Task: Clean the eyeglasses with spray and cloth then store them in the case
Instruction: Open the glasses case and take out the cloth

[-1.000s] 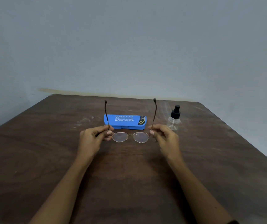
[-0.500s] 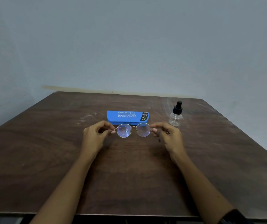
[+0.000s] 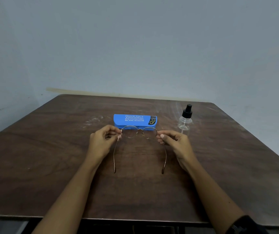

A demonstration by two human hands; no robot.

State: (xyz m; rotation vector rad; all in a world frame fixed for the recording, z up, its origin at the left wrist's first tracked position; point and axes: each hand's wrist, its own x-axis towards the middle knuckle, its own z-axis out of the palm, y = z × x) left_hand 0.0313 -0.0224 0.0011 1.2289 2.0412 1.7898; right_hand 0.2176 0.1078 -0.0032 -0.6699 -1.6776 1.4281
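Bare table (image 3: pixel 51 166) all round; case (image 3: pixel 134 120) and spray bottle (image 3: pixel 185 122) beyond.

The glasses (image 3: pixel 139 133), pinched at the hinges by the left hand (image 3: pixel 101 142) and right hand (image 3: pixel 177 144), have flipped over (temples pointed up a second ago), so the arms now trail toward the person.

The case (image 3: pixel 134 120) lies on the counter (image 3: pixel 51 157), mid, twd the far edge. Glasses (image 3: pixel 139 132) sit just in front of the case, betw. the left hand (image 3: pixel 102 141) & right hand (image 3: pixel 175 142). Spray bottle (image 3: pixel 185 120) stands right of the case, apart.
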